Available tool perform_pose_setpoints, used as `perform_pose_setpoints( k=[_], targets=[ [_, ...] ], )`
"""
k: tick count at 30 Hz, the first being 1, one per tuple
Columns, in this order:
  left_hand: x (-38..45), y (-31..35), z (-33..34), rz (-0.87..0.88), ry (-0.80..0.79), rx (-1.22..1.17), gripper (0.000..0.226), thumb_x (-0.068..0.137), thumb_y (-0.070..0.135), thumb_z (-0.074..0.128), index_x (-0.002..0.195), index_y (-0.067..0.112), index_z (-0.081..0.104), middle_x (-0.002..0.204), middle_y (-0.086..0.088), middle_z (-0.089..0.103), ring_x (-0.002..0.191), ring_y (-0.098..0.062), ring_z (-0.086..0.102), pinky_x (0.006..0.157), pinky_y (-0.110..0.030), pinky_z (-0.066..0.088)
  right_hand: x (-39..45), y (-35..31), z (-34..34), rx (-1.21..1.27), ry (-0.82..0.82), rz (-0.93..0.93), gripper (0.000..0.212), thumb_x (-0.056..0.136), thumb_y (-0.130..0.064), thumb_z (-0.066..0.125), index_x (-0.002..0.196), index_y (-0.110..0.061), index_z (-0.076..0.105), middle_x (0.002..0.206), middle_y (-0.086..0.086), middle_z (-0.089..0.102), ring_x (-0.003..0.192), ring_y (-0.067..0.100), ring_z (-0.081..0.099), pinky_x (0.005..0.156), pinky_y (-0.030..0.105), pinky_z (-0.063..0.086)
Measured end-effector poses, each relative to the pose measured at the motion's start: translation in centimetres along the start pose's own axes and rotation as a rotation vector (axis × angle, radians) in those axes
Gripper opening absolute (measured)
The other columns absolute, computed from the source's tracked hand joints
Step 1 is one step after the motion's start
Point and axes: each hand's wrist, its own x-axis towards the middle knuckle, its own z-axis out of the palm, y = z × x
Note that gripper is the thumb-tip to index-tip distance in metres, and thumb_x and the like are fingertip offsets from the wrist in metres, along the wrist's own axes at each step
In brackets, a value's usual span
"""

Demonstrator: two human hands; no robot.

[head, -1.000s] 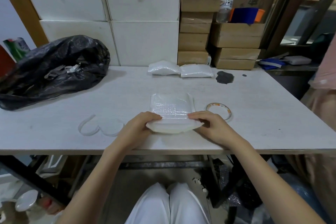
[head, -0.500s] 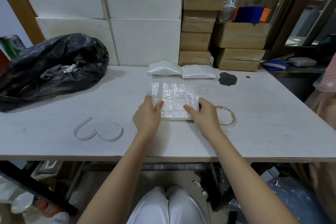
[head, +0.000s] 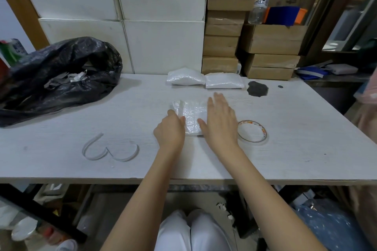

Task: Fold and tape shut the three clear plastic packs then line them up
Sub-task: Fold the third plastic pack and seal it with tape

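Step in hand: folding third pack. Pack on desk, under both hands. Left hand fingers curled, pinching left flap; right hand fingers straight, pressing flat. Tape roll just right of right-hand fingers. Next, judged: hold fold, fetch tape.

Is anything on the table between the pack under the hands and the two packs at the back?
Nothing visible: bare table lies between the pack and the two packs. The tape roll sits off to its right.
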Motion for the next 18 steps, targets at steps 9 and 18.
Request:
perform_pose_setpoints(
  k=[9, 18],
  targets=[
    [-0.2, 0.1, -0.4, -0.043, -0.004, -0.085, 0.032, 0.097, 0.032, 0.043, 0.11, 0.002, 0.046, 0.108, -0.016, 0.063, 0.1, -0.037, 0.059, 0.077, -0.037, 0.041, -1.2, 0.4, 3.0, 0.07, -0.253, -0.173, 0.058, 0.101, -0.039, 0.02, 0.15, -0.011, 0.006, 0.16, 0.004, -0.001, 0.147, 0.014, -0.005, 0.117, 0.029, -0.007],
    [-0.8, 0.3, -2.1, 0.501, 0.071, 0.034, 0.06, 0.098, 0.035, 0.034, 0.148, 0.004, 0.018, 0.158, -0.01, 0.015, 0.147, -0.023, 0.01, 0.118, -0.035, 0.011, -1.0, 0.6, 3.8, 0.118, -0.251, -0.184, 0.068, 0.093, -0.045, 0.009, 0.15, -0.01, 0.002, 0.16, 0.004, -0.004, 0.147, 0.014, -0.009, 0.118, 0.029, -0.009]
  ],
)
